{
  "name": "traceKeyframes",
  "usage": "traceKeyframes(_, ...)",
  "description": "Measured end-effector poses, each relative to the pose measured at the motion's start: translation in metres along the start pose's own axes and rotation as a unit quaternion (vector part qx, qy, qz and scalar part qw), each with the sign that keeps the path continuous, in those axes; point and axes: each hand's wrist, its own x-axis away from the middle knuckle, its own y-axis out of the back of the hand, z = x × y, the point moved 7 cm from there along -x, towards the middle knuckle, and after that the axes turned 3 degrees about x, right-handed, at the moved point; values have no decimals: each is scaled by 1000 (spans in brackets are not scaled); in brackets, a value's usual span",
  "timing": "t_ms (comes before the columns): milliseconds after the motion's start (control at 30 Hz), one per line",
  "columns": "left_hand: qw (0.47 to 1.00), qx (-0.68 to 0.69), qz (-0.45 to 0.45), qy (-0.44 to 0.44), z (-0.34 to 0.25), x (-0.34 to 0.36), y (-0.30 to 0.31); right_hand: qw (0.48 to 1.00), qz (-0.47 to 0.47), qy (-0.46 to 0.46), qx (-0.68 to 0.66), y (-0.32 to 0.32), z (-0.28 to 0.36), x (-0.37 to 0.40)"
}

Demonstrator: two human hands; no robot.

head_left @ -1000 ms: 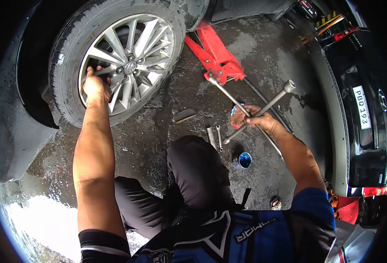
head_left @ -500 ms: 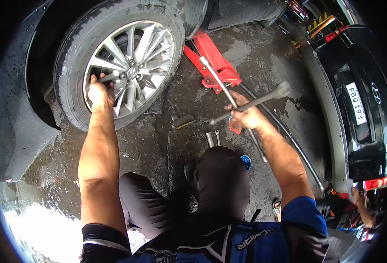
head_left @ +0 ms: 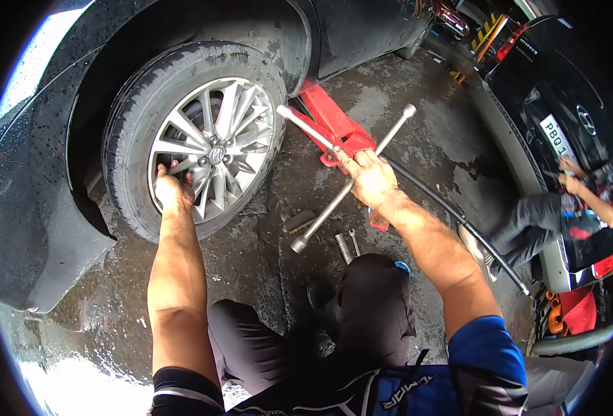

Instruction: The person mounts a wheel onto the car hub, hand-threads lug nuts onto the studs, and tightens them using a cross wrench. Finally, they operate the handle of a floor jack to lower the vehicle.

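The silver alloy wheel (head_left: 213, 156) stands at the far-left edge of the wet concrete floor (head_left: 251, 236). The steel cross wrench (head_left: 324, 211), a second ago low over the floor, now hangs higher and nearer the wheel, the right hand (head_left: 370, 177) clamped on its centre. The left hand (head_left: 173, 191) rests on the lower spokes, and I cannot tell if it grips.

The left hand (head_left: 173, 191) is pressing against the alloy wheel (head_left: 213, 149), its fingers reaching in among the spokes. The right hand (head_left: 370, 177) is gripping the cross wrench (head_left: 324, 211) at its centre and holding it above the wet floor (head_left: 251, 249), just in front of the red jack (head_left: 351, 135). Another person (head_left: 528, 222) is crouching at the right.
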Motion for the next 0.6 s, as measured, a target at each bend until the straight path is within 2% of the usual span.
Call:
traceKeyframes(133, 1000, 8, 10, 16, 2, -4, 1, 1000, -8, 13, 27, 9, 6, 4)
traceKeyframes(200, 1000, 3, -1, 16, 0, 4, -1, 998, -56, 15, 24, 14, 9, 6)
traceKeyframes(467, 1000, 1, -21, 23, -1, 8, -1, 996, -58, 67, 31, 16, 18, 2)
traceKeyframes(600, 1000, -7, 2, 13, -2, 4, 2, 995, -43, 75, 48, 0, 21, 0)
